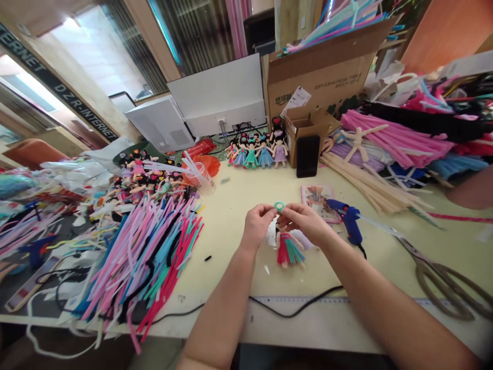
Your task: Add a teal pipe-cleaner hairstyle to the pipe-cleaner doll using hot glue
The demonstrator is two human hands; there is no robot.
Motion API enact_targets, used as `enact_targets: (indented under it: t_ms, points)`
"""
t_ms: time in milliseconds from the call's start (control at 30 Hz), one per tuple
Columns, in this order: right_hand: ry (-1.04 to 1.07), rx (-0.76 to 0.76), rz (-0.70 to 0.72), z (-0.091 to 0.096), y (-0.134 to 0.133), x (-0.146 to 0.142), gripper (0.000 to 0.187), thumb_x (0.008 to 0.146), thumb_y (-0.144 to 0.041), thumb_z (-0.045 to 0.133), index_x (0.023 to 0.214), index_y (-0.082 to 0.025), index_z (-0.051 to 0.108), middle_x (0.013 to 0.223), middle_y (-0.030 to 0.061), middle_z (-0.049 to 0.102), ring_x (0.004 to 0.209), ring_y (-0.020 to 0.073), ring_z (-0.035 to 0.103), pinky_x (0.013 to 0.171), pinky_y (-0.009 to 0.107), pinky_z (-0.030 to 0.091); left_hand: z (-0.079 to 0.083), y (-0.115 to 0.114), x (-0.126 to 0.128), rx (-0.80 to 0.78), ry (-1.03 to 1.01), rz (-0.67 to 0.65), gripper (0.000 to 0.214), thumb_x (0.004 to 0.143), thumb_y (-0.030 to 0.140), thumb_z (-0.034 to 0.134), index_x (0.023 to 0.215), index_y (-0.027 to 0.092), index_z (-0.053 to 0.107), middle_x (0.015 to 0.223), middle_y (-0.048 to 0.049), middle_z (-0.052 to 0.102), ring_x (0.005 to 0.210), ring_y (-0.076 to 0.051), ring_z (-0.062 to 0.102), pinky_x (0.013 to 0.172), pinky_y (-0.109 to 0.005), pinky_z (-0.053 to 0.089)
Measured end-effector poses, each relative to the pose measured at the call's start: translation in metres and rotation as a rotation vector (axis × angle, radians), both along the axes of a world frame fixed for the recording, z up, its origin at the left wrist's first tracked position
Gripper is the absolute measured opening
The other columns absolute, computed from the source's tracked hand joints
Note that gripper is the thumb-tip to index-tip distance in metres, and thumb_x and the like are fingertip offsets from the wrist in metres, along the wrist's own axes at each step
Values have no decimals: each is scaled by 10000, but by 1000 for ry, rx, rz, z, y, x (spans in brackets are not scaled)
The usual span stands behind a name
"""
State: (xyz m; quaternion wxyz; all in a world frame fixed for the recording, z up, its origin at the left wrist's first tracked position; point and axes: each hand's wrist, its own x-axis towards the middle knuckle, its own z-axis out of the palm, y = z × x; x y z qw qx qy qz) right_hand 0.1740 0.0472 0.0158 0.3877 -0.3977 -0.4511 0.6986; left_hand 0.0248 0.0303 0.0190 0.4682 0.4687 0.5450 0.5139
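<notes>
Tabletop (pixel 229 226), green ring (pixel 279 202) above, monitor (pixel 231 92), cardboard box (pixel 327 77)

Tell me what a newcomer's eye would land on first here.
Probably the bright heap of pink, blue and red fuzzy stems on the left. Near the middle, the left hand and right hand pinch a small green ring by a doll in a red-and-green skirt. Behind, dressed dolls stand in a row.

The left hand (pixel 257 225) and right hand (pixel 307 222) pinch a green ring (pixel 277 209) by a doll (pixel 288 250). Scissors (pixel 424 258) lie near a glue gun (pixel 350 223).
</notes>
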Motion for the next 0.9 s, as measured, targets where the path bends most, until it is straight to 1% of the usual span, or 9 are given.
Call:
enact_targets:
  t_ms: [100,267,400,533,633,733,900]
  points:
    - [24,-14,-37,-2,1,2,375,676,-517,717,734,-162,611,672,36,667,591,121,628,525,223,499,-8,-1,0,-19,7,19,200,686,341,700,723,147,670,644,0,616,608,-104,517,594,-228,415]
    - [31,6,-46,-8,2,1,381,591,-476,783,693,-169,581,618,-3,640,551,103,597,538,232,502,-18,-4,1,-44,21,-19,178,690,326,692,701,149,672,639,-4,621,613,-108,530,602,-226,424]
    - [63,-12,-78,-13,1,-1,398,572,-488,789,681,-177,566,601,-15,633,526,97,581,544,242,502,-18,-6,3,-53,-1,-34,149,696,302,676,719,155,686,643,-7,630,618,-114,541,622,-235,441]
    - [60,-9,-92,-15,0,-2,401,575,-490,786,672,-178,555,578,-22,613,523,97,572,552,244,496,-16,-6,4,-54,5,-29,176,693,325,686,717,151,685,638,-10,632,620,-119,548,609,-234,438]
    - [25,37,-92,-17,-2,-3,393,624,-515,742,658,-173,552,566,-23,590,521,91,554,535,232,473,-14,-7,5,-66,37,-13,177,662,318,718,678,150,667,602,5,611,577,-107,526,577,-227,417]
    - [1,80,-101,-18,-2,-3,380,680,-531,684,671,-172,558,578,-17,589,521,89,539,518,229,459,-13,-8,6,-78,49,-10,161,666,303,716,662,153,659,582,14,596,553,-99,512,565,-226,407]
    - [9,30,-105,-19,0,-2,369,647,-512,708,672,-177,555,575,-20,595,507,90,536,520,237,468,-17,-6,5,-74,2,-41,152,675,302,715,705,158,673,636,2,631,605,-112,545,595,-229,421]
